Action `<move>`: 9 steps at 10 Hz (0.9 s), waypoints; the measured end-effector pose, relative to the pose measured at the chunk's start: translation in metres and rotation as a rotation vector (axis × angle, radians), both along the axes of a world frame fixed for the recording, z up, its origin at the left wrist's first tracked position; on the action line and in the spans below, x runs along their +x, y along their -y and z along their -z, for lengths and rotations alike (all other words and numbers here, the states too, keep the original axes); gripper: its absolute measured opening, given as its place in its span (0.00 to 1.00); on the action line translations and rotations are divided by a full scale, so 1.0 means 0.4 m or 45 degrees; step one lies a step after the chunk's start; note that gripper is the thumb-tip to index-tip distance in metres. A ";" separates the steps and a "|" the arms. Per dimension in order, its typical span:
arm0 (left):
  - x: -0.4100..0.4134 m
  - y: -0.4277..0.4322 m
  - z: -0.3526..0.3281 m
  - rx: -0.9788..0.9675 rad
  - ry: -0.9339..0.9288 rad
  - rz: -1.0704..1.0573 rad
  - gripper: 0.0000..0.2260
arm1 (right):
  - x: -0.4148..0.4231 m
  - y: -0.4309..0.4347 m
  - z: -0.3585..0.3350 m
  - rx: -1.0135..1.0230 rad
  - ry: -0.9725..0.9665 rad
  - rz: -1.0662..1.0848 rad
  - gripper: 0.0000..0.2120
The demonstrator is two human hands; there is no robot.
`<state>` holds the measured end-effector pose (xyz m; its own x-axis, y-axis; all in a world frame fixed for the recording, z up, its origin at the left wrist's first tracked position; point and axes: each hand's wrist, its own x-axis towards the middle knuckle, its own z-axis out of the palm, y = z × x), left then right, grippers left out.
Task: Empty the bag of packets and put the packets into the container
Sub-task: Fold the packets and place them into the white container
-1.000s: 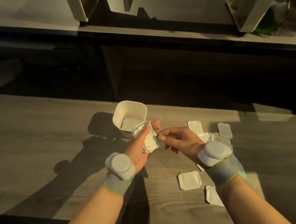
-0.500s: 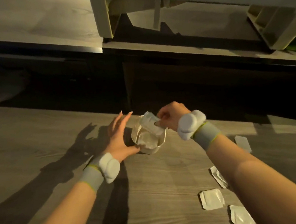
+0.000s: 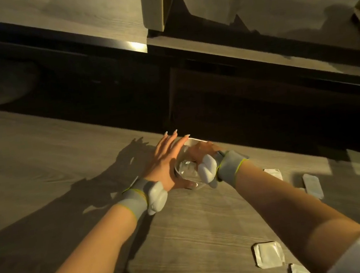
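The white square container (image 3: 194, 140) stands on the wooden table near its far edge. My left hand (image 3: 166, 163) cups its left side, fingers stretched along the wall and thumb across the front. My right hand (image 3: 201, 150) reaches into it from above, fingers bent down onto the white packets (image 3: 186, 167) inside; the fingertips are hidden. Loose white packets lie on the table to the right: one (image 3: 273, 173) behind my right forearm, another (image 3: 312, 185) further right, and two (image 3: 269, 254) near the front edge. No bag is in view.
The table (image 3: 65, 174) ends just behind the container at a dark gap. Beyond it is a lower wooden floor (image 3: 90, 17) with pale furniture legs (image 3: 153, 7). Both wrists wear grey bands with white pods.
My right hand has pushed the packets from above the rim down into the container. My left hand has closed in against the container's side. The view has tilted closer.
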<state>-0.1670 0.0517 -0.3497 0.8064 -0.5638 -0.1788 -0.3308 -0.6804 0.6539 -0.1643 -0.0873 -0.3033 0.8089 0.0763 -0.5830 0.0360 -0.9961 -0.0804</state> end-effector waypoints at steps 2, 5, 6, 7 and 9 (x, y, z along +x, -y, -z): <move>-0.009 0.007 0.013 0.091 0.039 -0.064 0.53 | 0.001 0.006 -0.011 0.004 -0.201 -0.127 0.22; -0.036 0.015 -0.024 0.213 -0.032 -0.080 0.54 | 0.002 0.058 -0.078 0.325 0.007 0.030 0.15; -0.074 0.012 -0.034 -0.021 -0.005 -0.098 0.53 | -0.071 0.157 -0.103 0.754 0.254 0.347 0.11; -0.113 0.043 -0.069 -0.076 0.157 -0.118 0.48 | -0.154 0.262 -0.096 0.914 0.506 0.617 0.09; -0.210 0.167 -0.114 -0.204 0.398 -0.234 0.23 | -0.252 0.447 0.018 0.186 0.291 0.868 0.11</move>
